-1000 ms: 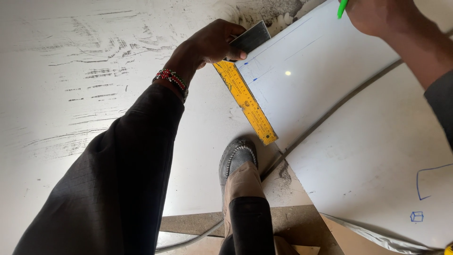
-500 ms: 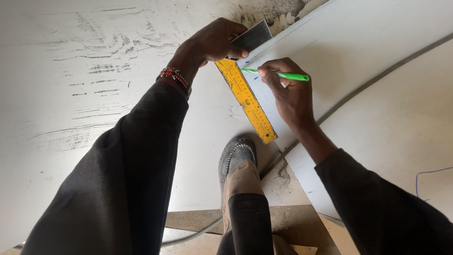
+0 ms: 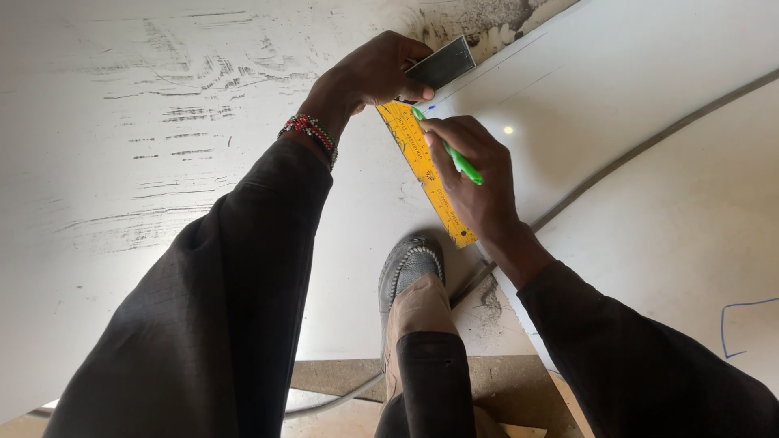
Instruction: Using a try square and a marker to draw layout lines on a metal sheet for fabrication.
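Board: large white sheet (image 3: 649, 97), lying flat under the yellow square; pale pencil lines run across it above the blade, and a blue outline sits far to the right of the square near the frame edge.
Second sheet: scuffed white panel (image 3: 122, 122), left of the square, marked with dark scratches.
Cable: grey cord (image 3: 649, 146), crossing the board to the right of the square and running down past its lower tip.
Shoe: grey stitched shoe (image 3: 410, 268), planted just left of the square's lower end.
Square: yellow try square (image 3: 426, 182) with a dark metal stock (image 3: 442, 65), blade lying along the board's left edge, stock at the upper end.
Left hand: left hand (image 3: 369, 77), closed over the stock, fingers curled, pressing it flat; beaded bracelet (image 3: 310, 130) on the wrist just left of the blade.
Right hand: right hand (image 3: 475, 174), pinched shut around a green pen (image 3: 446, 146), resting over the middle of the blade.
Pen tip: touching the board at the blade's upper right edge, beside a short blue mark (image 3: 430, 106).
Step in hand: seemingly marking a line against the blade.
Next move: likely calls for steady pressure on the stock and the tip kept tight against the blade's edge.
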